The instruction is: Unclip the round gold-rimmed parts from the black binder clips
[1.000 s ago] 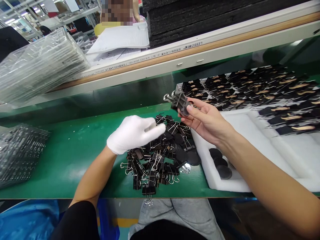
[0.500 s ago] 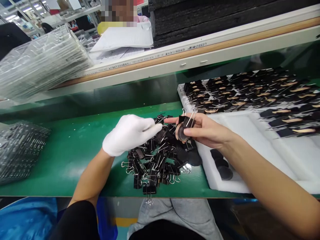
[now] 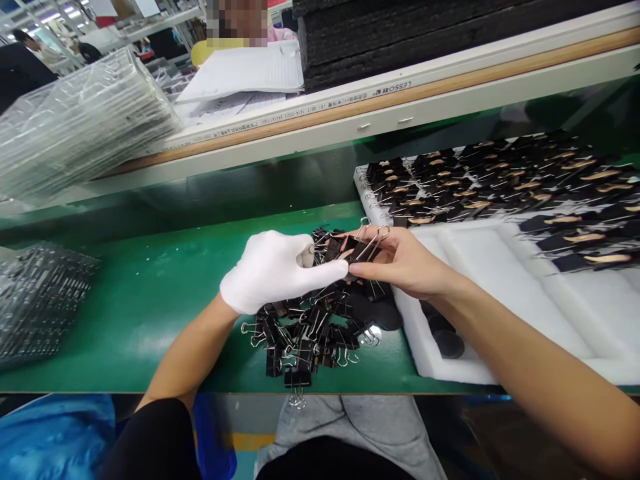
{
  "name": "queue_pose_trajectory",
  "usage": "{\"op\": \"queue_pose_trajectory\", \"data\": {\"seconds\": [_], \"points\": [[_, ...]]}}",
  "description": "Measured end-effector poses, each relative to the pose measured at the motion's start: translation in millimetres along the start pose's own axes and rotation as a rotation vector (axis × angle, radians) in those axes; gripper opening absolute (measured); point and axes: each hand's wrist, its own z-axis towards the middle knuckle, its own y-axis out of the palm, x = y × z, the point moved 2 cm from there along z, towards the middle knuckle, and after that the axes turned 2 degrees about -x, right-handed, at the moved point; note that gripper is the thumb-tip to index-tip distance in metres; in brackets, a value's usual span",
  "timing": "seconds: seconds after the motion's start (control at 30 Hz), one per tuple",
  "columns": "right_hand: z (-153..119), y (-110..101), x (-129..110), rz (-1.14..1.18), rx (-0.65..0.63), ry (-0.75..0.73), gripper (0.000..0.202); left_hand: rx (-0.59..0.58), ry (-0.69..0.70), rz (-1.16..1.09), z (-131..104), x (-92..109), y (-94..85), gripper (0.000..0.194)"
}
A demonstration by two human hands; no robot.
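Note:
My left hand (image 3: 277, 270), in a white glove, is closed with its thumb tip against the piece between the hands; a second clip shows by its fingers. My bare right hand (image 3: 405, 263) grips a black binder clip (image 3: 364, 251) with silver handles pointing up, clamped on a dark round piece mostly hidden by the fingers. Under both hands lies a pile of black binder clips (image 3: 305, 333). Flat black discs (image 3: 377, 312) lie at the pile's right side.
A white foam tray (image 3: 480, 267) at right holds rows of clipped black pieces (image 3: 450, 180) and several dark discs (image 3: 447, 341). Clear plastic trays (image 3: 45, 300) are stacked at left, with more (image 3: 85, 127) on the shelf. Black foam blocks (image 3: 375, 40) stand behind.
My left hand has moved right and meets the piece in my right hand. The clip and round piece have tilted and shifted slightly left, and the round piece is now mostly covered.

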Motion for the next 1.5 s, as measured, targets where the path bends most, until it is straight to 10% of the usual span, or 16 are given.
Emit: {"op": "queue_pose_trajectory", "data": {"seconds": [0.27,0.67,1.23,1.5], "points": [[0,-2,0,-0.066,-0.021,0.015,0.042,0.021,0.178,0.120,1,0,4.7,0.059],[7,-7,0,0.169,0.301,-0.021,0.044,-0.003,0.051,-0.227,8,-10,4.9,0.041],[3,4,3,0.052,0.367,-0.039,0.057,0.053,0.063,-0.375,10,3,16.3,0.039],[1,-1,-1,-0.090,0.354,-0.138,0.052,-0.215,-0.099,-0.754,14,-3,19.2,0.050]]}}
